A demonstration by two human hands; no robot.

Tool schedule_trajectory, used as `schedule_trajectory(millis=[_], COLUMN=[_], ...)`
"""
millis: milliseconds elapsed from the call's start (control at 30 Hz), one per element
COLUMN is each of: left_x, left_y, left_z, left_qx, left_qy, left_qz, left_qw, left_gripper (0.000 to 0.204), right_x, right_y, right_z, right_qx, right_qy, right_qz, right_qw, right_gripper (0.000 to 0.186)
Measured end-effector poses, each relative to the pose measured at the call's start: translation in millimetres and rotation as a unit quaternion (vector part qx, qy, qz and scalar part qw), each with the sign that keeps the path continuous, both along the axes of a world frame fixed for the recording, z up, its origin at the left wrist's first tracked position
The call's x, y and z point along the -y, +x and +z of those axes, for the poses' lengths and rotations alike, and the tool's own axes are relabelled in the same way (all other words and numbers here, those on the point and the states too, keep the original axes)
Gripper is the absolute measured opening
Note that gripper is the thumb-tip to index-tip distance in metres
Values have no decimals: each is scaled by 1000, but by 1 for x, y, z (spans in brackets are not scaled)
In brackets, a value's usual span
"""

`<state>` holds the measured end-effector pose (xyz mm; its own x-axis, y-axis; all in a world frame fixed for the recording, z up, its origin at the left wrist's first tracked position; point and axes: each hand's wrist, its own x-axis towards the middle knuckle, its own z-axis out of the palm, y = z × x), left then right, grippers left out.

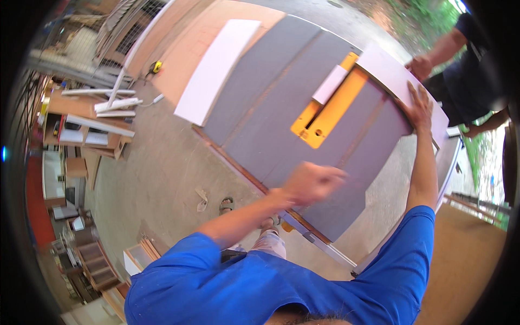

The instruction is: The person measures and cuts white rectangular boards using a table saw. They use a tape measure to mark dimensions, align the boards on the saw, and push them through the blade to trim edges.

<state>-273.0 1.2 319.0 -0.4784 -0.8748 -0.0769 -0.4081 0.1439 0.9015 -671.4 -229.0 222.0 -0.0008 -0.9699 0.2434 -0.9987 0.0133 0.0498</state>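
A grey table saw top (260, 103) lies before me, with a yellow insert plate (338, 108) and its dark slot. A small white offcut strip (329, 85) rests along the slot on the plate. My left hand (314, 183), smeared by motion, hovers over the near part of the saw top; nothing shows in it, and its fingers are unclear. At the right, my right hand (420, 107) is open, fingers spread on a long white board (391, 73) that lies along the saw's right side. Another person's hand (420, 67) is beside that board's far part.
A white panel (219, 70) lies at the saw's left edge, by a plywood sheet (181, 54) with a yellow tape measure (156, 66). The other person (471, 70) stands at the far right. White strips (116, 105) and a wooden stand (89, 127) are on the left.
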Motion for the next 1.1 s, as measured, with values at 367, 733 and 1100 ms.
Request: schedule_trajectory(millis=[367,733,1100], left_x=[119,70,-129], left_y=[327,378,492], left_z=[-32,-32,1], left_qx=[495,472,359], left_qy=[-41,-107,-214], left_qz=[373,304,-37], left_qw=[784,820,908], left_gripper=[128,121,120], right_x=[-43,-352,-331], right_y=[78,353,474], right_z=[-6,50,67], right_qx=[20,474,416], right_qy=[-67,-114,-90], right_qz=[-131,-107,-190], right_qw=[989,867,885], right_gripper=[82,31,49])
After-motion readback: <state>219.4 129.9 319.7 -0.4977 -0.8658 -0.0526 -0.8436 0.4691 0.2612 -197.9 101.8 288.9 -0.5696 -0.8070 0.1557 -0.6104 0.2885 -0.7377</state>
